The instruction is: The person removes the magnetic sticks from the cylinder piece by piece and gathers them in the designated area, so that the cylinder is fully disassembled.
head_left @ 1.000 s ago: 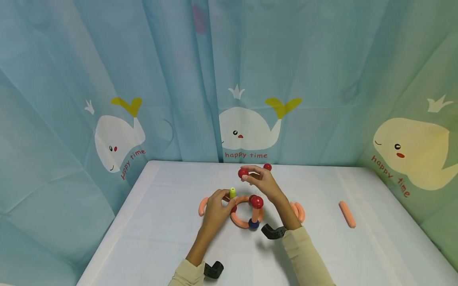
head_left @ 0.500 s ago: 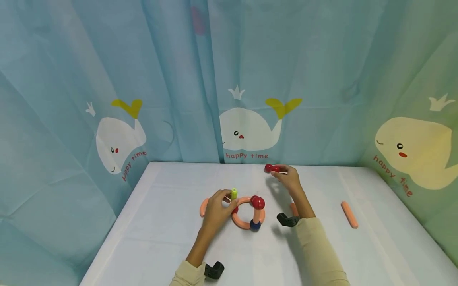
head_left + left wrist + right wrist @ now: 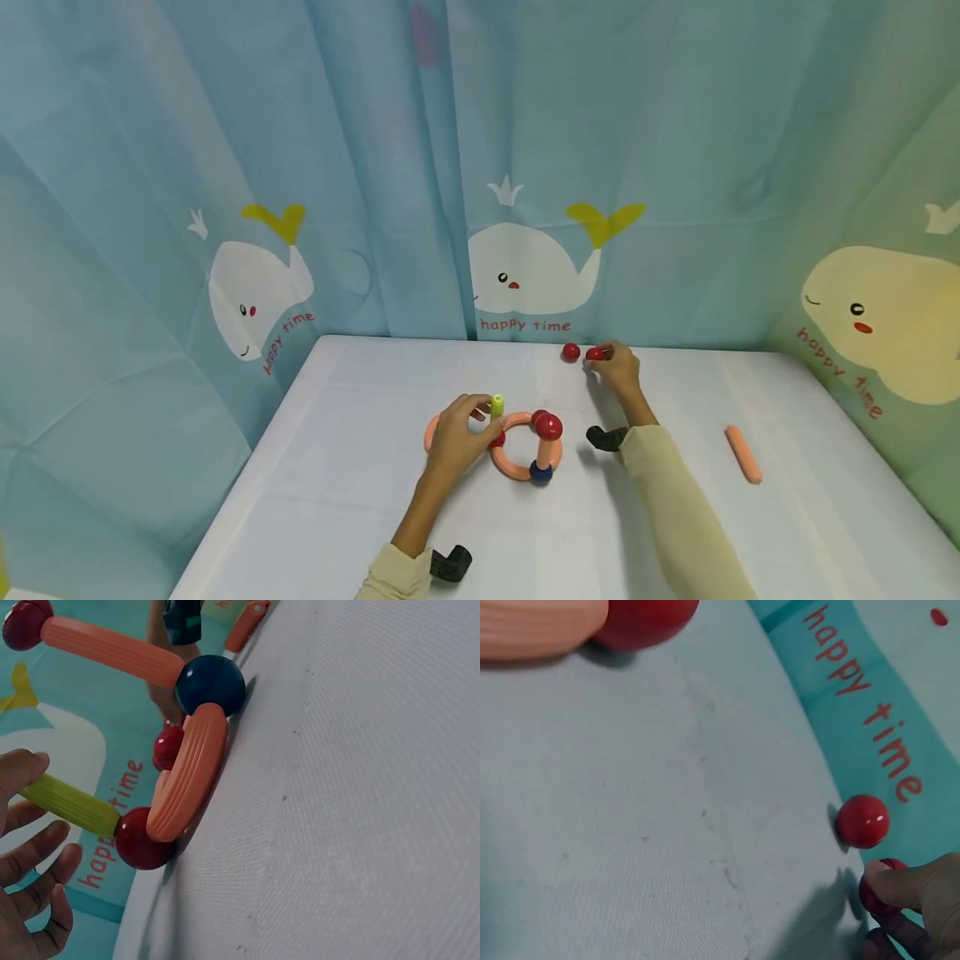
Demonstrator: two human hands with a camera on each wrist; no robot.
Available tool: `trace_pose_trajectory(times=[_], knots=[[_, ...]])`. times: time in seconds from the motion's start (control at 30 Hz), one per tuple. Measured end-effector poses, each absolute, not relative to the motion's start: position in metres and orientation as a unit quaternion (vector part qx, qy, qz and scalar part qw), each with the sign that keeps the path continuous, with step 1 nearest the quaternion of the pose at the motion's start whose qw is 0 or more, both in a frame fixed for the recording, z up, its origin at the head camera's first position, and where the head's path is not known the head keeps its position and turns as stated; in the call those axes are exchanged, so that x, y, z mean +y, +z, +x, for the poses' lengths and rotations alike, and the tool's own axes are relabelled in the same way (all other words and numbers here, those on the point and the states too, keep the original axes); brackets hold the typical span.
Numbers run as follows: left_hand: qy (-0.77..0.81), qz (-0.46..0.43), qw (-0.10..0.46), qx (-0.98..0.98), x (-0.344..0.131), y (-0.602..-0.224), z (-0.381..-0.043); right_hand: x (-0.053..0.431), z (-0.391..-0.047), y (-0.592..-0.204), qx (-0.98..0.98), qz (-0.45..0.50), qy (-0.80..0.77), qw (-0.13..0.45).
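My left hand pinches the upper end of a yellow-green rod, which stands on a red ball. That ball joins a ring of curved orange rods lying on the table. A dark blue ball in the ring bears an upright orange rod topped by another red ball. At the table's back edge my right hand pinches a loose red ball between thumb and fingers. A second loose red ball lies just left of it, a small gap apart.
A straight orange rod lies on the right of the white table. Left of the ring, a curved orange piece shows partly behind my left hand. A blue whale-print curtain stands behind the table.
My right hand has carried its red ball from above the ring rightward to the back edge, past the other loose ball. My left hand keeps its hold on the yellow-green rod.
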State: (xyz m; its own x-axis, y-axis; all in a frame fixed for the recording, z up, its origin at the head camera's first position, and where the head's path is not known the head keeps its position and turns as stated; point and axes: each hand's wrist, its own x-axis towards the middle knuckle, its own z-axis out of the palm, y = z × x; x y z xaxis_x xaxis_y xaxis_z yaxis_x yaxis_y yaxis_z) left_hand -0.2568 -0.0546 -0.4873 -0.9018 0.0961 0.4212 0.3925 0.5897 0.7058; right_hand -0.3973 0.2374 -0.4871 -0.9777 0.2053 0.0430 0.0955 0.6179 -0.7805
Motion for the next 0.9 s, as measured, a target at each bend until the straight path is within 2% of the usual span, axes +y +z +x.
trace_pose_trajectory(times=[0.47,0.9], knots=[[-0.436,-0.148,0.179,-0.87,-0.058,-0.486,-0.26,0.241,-0.41,-0.497,-0.905,-0.058,0.412,0.084],[-0.431,-0.142,0.184,-0.872,-0.062,-0.481,-0.259,0.243,-0.411,-0.497,-0.904,-0.045,0.42,0.058]])
